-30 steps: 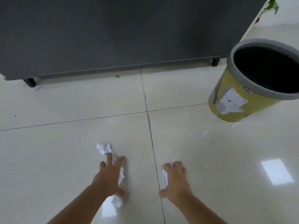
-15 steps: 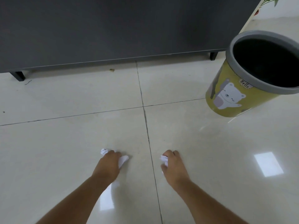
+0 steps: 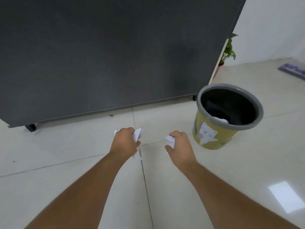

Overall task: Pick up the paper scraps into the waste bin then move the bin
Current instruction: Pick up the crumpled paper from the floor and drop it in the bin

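Each hand grips a paper scrap: the left hand [image 3: 124, 142] squeezes one [image 3: 137, 134], the right hand [image 3: 180, 146] another [image 3: 170, 140]. The bin [image 3: 212, 136] stands on the floor, just right of the right hand, which is nearer.

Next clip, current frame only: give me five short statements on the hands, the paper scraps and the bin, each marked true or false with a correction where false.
1. Both hands hold crumpled paper. True: the left hand grips a paper scrap, and the right hand grips another scrap.
2. The waste bin lies tipped on its side. False: it stands upright on the floor.
3. The bin is on the person's right. True.
4. The bin is empty. False: something white shows inside.
5. The bin's rim is yellow. False: the rim is grey and the body yellow.
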Available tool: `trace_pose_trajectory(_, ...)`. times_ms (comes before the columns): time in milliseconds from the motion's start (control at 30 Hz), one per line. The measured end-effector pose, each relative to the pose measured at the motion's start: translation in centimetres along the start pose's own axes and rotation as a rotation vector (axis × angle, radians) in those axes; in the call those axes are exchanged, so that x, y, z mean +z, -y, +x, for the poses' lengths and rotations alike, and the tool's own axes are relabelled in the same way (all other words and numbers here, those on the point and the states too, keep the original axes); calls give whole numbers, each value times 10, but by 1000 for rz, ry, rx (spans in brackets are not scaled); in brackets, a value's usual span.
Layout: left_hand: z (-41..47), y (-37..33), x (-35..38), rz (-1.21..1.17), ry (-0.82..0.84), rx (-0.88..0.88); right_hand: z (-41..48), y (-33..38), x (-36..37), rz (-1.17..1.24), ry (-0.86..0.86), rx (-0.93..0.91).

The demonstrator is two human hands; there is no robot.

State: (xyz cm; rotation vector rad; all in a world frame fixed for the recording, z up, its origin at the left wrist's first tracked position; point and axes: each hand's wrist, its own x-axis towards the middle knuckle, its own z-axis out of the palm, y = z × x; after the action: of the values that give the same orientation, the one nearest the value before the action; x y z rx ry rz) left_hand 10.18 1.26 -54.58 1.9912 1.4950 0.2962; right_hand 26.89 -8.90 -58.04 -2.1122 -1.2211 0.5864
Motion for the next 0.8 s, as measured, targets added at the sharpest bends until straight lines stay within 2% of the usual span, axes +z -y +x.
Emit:
trace_pose_trajectory(233,28,-146,-54,-15,-118,182,45,54,-134,-11,-217,-50)
trace_pose_trajectory(433,41,-245,-62,-98,-175,348,71,74,-234,-3,-384,-10)
trace_pose_trajectory(600,36,-284,-48,-52,-152,418,76,68,-262,-7,-437,21)
trace_pose_trajectory(800,42,-293,-31,-30,-141,423,81,55,-262,10,-429,48)
